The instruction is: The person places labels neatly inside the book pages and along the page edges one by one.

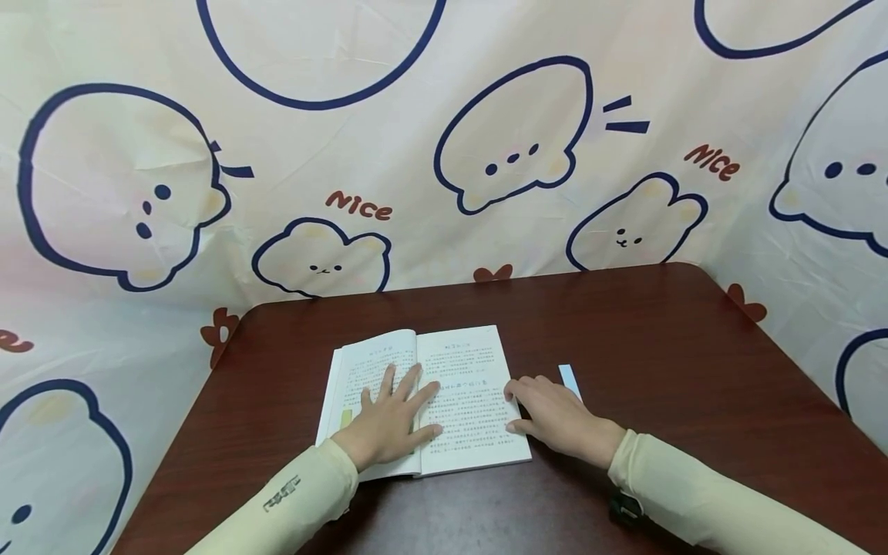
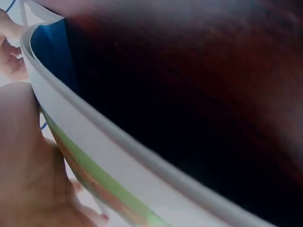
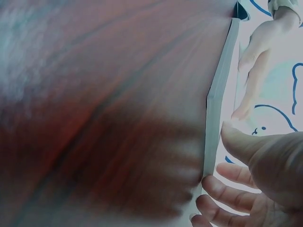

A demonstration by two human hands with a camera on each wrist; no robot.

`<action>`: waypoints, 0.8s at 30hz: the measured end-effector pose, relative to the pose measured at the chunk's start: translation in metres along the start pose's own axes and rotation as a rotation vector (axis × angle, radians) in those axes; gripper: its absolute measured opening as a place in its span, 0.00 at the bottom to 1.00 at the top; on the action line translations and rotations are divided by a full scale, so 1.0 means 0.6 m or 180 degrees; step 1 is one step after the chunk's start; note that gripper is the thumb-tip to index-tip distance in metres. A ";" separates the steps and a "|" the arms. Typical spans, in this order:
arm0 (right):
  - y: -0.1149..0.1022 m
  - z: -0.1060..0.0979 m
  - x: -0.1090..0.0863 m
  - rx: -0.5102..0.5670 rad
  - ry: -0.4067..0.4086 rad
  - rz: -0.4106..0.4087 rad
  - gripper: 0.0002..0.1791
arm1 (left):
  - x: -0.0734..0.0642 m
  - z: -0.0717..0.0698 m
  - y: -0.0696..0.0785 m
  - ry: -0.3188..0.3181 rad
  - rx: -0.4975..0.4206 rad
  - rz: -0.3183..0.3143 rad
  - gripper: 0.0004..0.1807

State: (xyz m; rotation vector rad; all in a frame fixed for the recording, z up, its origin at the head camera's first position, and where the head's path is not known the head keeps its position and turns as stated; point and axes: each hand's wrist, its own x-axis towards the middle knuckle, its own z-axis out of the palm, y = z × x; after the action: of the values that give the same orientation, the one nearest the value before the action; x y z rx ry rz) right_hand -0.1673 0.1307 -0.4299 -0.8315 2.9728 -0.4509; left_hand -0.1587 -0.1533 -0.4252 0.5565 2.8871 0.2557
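An open book (image 1: 472, 416) with printed pages lies on the table. My left hand (image 1: 388, 424) rests on it with fingers spread, across the inner margin and onto both pages. At the right page's outer edge is my right hand (image 1: 558, 412), its thumb and forefinger touching the margin a little apart. In the right wrist view, the right thumb (image 3: 241, 142) meets the page while the other fingers bend loosely beside the page block (image 3: 215, 99). A pale blue strip (image 1: 569, 378) lies just beyond the right hand, partly hidden by it.
The dark brown table (image 1: 624, 331) has a glossy top. A cloth backdrop (image 1: 416, 154) with cartoon bears and "Nice" lettering hangs behind it and at the sides. A dark band with a device (image 1: 627, 509) sits at the right wrist.
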 end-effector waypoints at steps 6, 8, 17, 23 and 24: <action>0.000 0.000 0.000 -0.0031 0.0003 0.0017 0.19 | 0.001 0.001 -0.001 0.0085 0.0102 -0.0090 0.38; 0.001 0.000 0.001 -0.0043 0.0012 0.0012 0.19 | 0.002 0.001 -0.002 0.0136 0.0166 -0.0086 0.38; 0.002 0.001 0.001 -0.0036 0.0013 -0.0011 0.19 | 0.002 0.002 -0.005 0.0368 0.0707 0.0006 0.40; 0.004 0.003 0.001 -0.0017 0.0022 -0.0017 0.19 | 0.002 0.005 -0.005 0.0311 0.0494 -0.0060 0.40; 0.004 0.004 0.000 -0.0027 0.0029 -0.0023 0.19 | 0.003 0.005 -0.006 0.0290 0.0444 -0.0076 0.40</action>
State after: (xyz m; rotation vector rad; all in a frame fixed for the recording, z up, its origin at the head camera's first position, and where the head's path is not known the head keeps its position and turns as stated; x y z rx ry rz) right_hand -0.1686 0.1321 -0.4327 -0.8436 2.9831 -0.4438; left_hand -0.1608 -0.1554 -0.4293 0.5464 3.0148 0.0782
